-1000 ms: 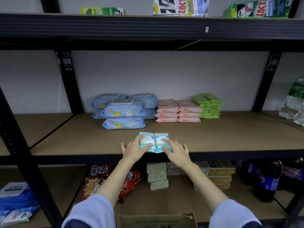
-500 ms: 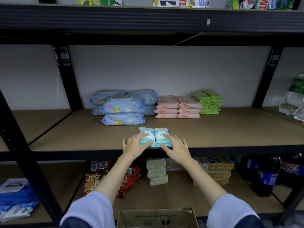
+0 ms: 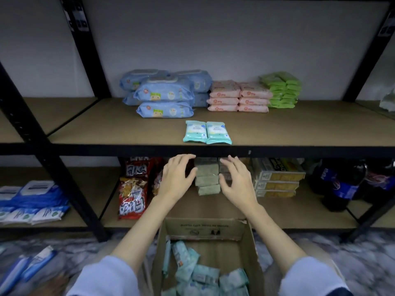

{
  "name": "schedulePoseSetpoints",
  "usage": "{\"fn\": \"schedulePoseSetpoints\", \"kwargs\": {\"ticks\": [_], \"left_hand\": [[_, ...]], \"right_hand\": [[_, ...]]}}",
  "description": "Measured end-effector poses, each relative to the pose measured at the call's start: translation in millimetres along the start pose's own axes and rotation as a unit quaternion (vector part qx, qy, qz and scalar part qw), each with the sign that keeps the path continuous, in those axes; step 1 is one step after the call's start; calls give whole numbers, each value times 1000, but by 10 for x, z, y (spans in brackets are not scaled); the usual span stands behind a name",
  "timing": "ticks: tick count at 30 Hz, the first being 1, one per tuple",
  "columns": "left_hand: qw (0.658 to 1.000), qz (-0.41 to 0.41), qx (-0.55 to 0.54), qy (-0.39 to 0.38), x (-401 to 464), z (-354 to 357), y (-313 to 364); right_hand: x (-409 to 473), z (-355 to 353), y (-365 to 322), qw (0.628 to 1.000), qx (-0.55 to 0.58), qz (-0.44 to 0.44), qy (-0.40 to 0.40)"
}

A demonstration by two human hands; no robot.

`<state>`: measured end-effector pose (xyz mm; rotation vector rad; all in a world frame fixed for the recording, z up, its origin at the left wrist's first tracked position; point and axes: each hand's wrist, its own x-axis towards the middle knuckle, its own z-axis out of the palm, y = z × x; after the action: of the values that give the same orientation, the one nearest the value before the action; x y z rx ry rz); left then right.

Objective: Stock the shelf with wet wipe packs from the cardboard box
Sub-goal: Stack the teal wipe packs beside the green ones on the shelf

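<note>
Our left hand (image 3: 178, 178) and right hand (image 3: 236, 182) hung empty mid-frame, fingers apart. Two teal packs (image 3: 207, 135) lay at the shelf (image 3: 299, 129) front edge; we judged a careless brush could knock them off.

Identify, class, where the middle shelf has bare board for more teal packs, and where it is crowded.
Bare board lies left and right of the two teal wipe packs along the shelf's front edge. The back is crowded: blue packs, pink packs, green packs.

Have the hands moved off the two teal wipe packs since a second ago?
Yes. Both the left hand and right hand have dropped below the shelf edge, leaving the teal packs untouched on the shelf.
</note>
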<state>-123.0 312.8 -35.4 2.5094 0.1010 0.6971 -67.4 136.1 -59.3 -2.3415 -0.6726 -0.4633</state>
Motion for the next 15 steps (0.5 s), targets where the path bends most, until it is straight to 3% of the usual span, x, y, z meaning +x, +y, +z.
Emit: {"fn": "schedulePoseSetpoints", "kwargs": {"ticks": [3, 6, 11, 15], "left_hand": [[994, -53, 7, -97, -368, 296, -219], [963, -139, 24, -231, -799, 703, -546], [878, -289, 31, -379, -1677, 1229, -1106], [836, -353, 4, -420, -2063, 1481, -1355]], "right_hand": [[-371, 233, 177, 996, -13, 45, -81], [-767, 541, 443, 969, -32, 126, -208], [-1603, 985, 907, 873, -7, 298, -387], [-2138, 1290, 1199, 801, 18, 423, -423]]}}
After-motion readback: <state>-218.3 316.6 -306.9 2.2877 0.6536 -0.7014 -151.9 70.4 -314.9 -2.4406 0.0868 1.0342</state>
